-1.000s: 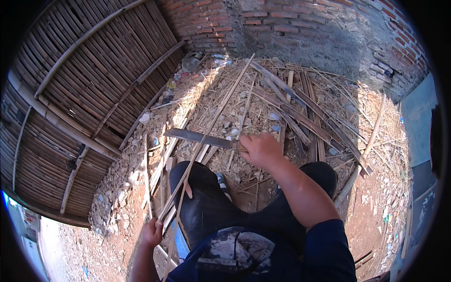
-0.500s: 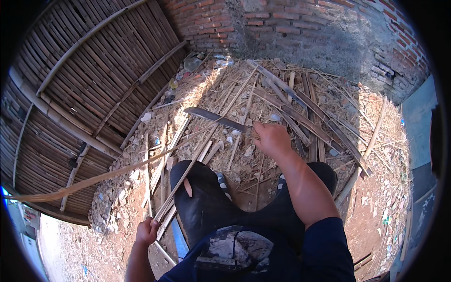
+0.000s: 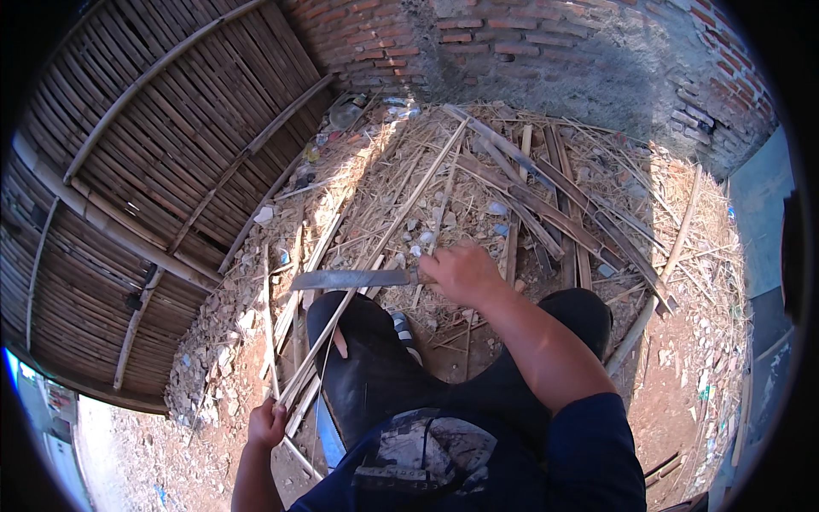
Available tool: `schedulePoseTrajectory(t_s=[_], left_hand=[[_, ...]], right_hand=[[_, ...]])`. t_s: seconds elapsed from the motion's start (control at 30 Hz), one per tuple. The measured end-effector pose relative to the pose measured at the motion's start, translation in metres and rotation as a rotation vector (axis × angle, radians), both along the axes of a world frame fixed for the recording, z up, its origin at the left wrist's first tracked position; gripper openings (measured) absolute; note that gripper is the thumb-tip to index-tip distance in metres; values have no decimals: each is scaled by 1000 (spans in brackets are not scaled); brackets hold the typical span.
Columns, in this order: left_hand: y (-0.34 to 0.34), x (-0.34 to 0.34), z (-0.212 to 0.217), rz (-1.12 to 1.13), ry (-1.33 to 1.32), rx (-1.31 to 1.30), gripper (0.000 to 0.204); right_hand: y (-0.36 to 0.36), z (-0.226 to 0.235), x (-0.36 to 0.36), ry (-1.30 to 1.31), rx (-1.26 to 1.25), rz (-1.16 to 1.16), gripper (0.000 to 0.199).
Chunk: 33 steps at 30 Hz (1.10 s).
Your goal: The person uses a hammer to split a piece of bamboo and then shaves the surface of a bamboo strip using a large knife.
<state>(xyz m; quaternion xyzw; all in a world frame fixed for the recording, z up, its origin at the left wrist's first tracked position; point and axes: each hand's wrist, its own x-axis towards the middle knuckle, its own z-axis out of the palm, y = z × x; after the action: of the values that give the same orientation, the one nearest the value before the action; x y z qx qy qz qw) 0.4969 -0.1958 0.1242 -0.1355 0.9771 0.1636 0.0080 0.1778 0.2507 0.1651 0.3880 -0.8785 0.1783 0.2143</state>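
Observation:
My right hand (image 3: 463, 273) is closed around the handle of a machete (image 3: 341, 279), whose blade points left above my left knee. A long, narrow bamboo strip (image 3: 401, 220) slants from my left side up toward the far rubble, and the blade crosses it. My left hand (image 3: 267, 424) grips the near end of that strip with bent fingers. Whether the blade touches the strip or only passes over it, I cannot tell. A small tan sliver (image 3: 340, 342) lies by my left knee. Beside my left thigh is a blue flat piece (image 3: 328, 433), partly hidden.
Several split bamboo strips (image 3: 290, 320) lie by my left leg. Weathered planks and bamboo pieces (image 3: 563, 213) are piled ahead to the right, over straw and rubble. A bamboo slat wall (image 3: 171, 171) stands at left, a brick wall (image 3: 529, 47) at the back.
The machete has come down, nearer to me and to the left along the strip. A long brown shaving that stretched out to the left is gone from there. My left hand has stayed about put.

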Motion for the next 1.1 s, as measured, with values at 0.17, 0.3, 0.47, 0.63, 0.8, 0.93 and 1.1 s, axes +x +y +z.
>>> schedulePoseTrajectory(t_s=[0.17, 0.3, 0.47, 0.63, 0.8, 0.93, 1.1], left_hand=[[1, -6, 5, -35, -6, -24, 37], [-4, -2, -1, -34, -13, -54, 37], [12, -7, 3, -18, 14, 3, 33], [18, -7, 7, -1, 6, 33, 34], [-15, 15, -12, -6, 15, -55, 36], [-16, 27, -7, 10, 28, -100, 39], [-15, 26, -16, -20, 98, -53, 39]], right_hand=[[34, 1, -27, -90, -52, -244, 36], [27, -2, -17, -135, -120, -248, 36], [16, -6, -5, -277, -81, -128, 36], [-5, -5, 9, -16, 51, 134, 33], [34, -2, -30, -36, -154, -256, 31], [69, -6, -60, -293, -448, -730, 33], [77, -22, -69, -419, -635, -698, 37]])
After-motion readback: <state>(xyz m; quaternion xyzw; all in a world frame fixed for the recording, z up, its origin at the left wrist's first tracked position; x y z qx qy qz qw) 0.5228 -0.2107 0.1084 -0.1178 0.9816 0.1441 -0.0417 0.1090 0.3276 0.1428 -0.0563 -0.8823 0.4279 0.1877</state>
